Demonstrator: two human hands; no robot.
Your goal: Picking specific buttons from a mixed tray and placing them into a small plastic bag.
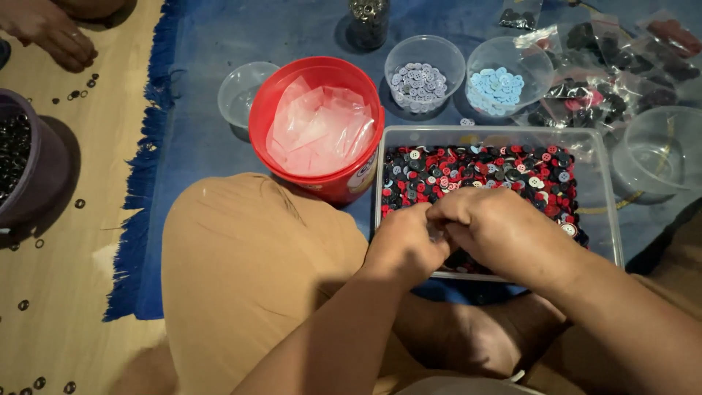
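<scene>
Red, black and grey buttons (482, 170) still filling clear tray (610, 212), near right. Left hand (404, 245) and right hand (497, 227) meeting over near edge, fingertips pinching together; held thing hidden. Grey buttons (418, 86) and blue buttons (495, 89) lying partly sorted in far bowls.

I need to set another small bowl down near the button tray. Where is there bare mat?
Bare blue mat lies left of the red bucket, below the empty clear bowl, out to the fringe. The far right is crowded with bagged buttons. Both hands, left and right, cover the near end of the button tray.
</scene>
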